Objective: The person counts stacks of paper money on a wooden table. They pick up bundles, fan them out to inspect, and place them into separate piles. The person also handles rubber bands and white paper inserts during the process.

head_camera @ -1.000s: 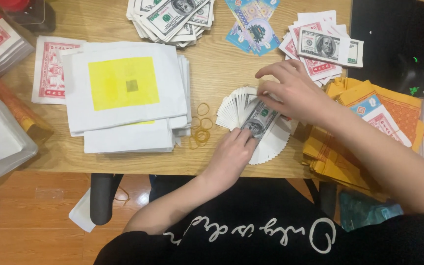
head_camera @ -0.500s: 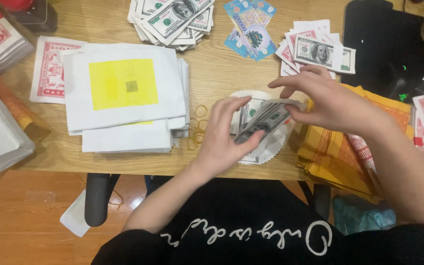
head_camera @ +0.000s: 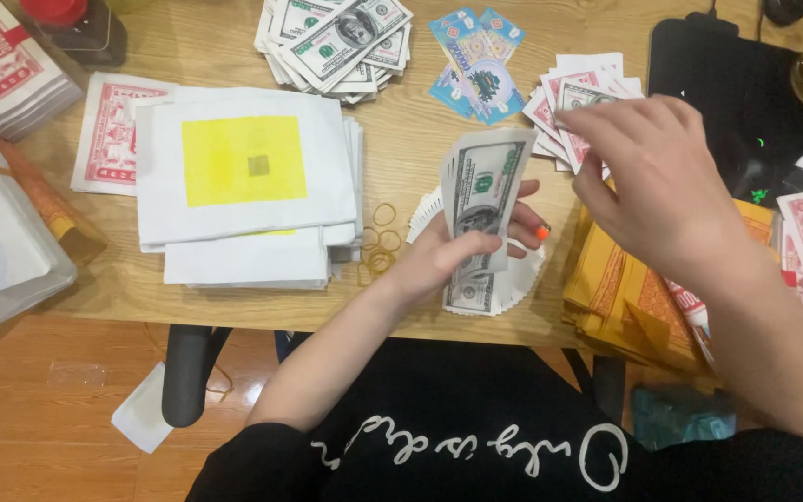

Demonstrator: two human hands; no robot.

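The left hand is closed around a small bundle of green banknote-style papers, held upright above the fanned stack at the near bench edge, apparently so it can be squared. The right hand hovers half-open just right, fingers loosely curled, holding nothing.

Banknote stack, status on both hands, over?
Left hand grips banknote stack upright. Right hand open, hovering above pink notes. Rubber bands loose beside.
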